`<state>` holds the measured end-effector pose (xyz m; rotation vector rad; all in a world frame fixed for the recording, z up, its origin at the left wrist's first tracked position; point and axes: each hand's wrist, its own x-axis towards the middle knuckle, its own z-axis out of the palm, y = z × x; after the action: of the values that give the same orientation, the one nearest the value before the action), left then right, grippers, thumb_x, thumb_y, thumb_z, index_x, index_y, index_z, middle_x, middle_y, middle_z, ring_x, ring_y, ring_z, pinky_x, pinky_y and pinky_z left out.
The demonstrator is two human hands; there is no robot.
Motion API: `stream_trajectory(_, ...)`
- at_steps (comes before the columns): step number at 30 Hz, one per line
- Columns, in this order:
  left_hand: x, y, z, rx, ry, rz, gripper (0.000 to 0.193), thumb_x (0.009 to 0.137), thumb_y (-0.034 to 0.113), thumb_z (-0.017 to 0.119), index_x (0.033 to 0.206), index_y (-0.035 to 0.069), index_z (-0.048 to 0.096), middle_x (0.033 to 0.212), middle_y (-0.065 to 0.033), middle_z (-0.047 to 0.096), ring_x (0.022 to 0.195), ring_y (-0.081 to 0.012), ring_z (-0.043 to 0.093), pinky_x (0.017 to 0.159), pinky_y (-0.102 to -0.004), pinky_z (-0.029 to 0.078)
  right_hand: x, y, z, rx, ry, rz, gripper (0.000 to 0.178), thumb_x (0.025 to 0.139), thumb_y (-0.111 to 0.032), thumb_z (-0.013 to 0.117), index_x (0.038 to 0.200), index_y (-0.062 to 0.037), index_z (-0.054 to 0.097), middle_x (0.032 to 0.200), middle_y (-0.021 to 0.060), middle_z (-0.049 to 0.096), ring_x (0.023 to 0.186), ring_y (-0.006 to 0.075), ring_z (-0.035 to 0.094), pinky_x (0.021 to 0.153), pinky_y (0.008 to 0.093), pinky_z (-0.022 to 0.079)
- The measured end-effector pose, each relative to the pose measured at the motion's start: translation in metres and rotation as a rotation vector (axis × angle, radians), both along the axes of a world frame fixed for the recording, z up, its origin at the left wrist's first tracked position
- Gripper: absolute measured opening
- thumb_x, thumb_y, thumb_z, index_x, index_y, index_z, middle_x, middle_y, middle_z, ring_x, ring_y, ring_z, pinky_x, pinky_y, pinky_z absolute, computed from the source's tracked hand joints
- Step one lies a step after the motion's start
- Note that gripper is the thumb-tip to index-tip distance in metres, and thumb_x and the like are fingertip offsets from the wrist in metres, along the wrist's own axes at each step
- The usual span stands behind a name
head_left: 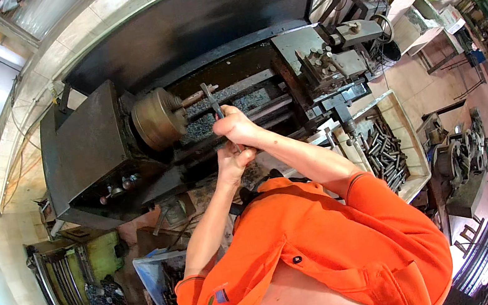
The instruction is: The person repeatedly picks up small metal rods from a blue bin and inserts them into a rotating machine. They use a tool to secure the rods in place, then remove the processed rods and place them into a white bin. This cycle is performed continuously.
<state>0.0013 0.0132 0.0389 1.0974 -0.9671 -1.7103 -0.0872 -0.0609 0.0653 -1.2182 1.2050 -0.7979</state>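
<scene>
A lathe stands before me, its brass-coloured round chuck gripping a brownish metal rod that points right. Across the rod's free end lies a long, narrow grey metal tool; its exact kind does not show clearly. My right hand is closed round the tool's near part. Just below, my left hand is closed too, against the underside of my right hand and apparently on the tool's lower end, which the fingers mostly hide.
Metal chips lie in the lathe bed under the rod. The tool carriage sits to the right. A pale crate of short metal rods stands by my right arm. At lower left are a blue-white bin and long bars.
</scene>
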Motion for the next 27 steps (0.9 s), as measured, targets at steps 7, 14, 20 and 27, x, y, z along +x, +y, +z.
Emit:
stream_trajectory(7, -0.019, -0.005, 0.007, -0.091, 0.084, 0.003, 0.019, 0.061, 0.007, 0.066, 0.071, 0.001, 0.052, 0.070, -0.0002, 0.054, 0.063, -0.0087, 0.050, 0.055, -0.0238, 0.041, -0.019, -0.004, -0.003, -0.012, -0.065, -0.042, 0.017, 0.064, -0.014, 0.055, 0.074, -0.0018, 0.047, 0.064, 0.0018, 0.044, 0.060, 0.0125, 0.041, 0.054, 0.0286, 0.035)
stream_trajectory(14, -0.008, -0.004, 0.021, -0.072, 0.002, 0.006, 0.020, 0.060, 0.011, 0.066, 0.074, 0.000, 0.056, 0.072, -0.0010, 0.056, 0.062, -0.0093, 0.051, 0.055, -0.0247, 0.042, -0.010, 0.002, 0.018, 0.079, -0.182, 0.002, 0.013, 0.067, -0.012, 0.052, 0.076, -0.0039, 0.047, 0.063, -0.0011, 0.040, 0.057, 0.0086, 0.036, 0.049, 0.0254, 0.031)
stream_trajectory(20, -0.030, -0.011, 0.012, -0.080, 0.014, -0.072, 0.017, 0.059, 0.010, 0.066, 0.069, 0.000, 0.056, 0.071, -0.0004, 0.057, 0.063, -0.0087, 0.050, 0.056, -0.0241, 0.041, -0.039, 0.000, -0.002, 0.101, -0.347, -0.125, 0.007, 0.070, -0.011, 0.052, 0.074, -0.0059, 0.049, 0.063, -0.0023, 0.043, 0.056, 0.0087, 0.036, 0.049, 0.0259, 0.030)
stream_trajectory(27, -0.048, -0.010, 0.023, -0.332, -0.631, -0.281, 0.058, 0.049, 0.024, 0.075, 0.095, -0.001, 0.050, 0.080, -0.0065, 0.056, 0.074, -0.0176, 0.056, 0.071, -0.0293, 0.046, -0.081, 0.035, 0.002, -0.084, -0.653, -0.355, 0.029, 0.063, 0.006, 0.039, 0.089, -0.0017, 0.050, 0.074, 0.0048, 0.050, 0.068, 0.0163, 0.049, 0.063, 0.0263, 0.041)
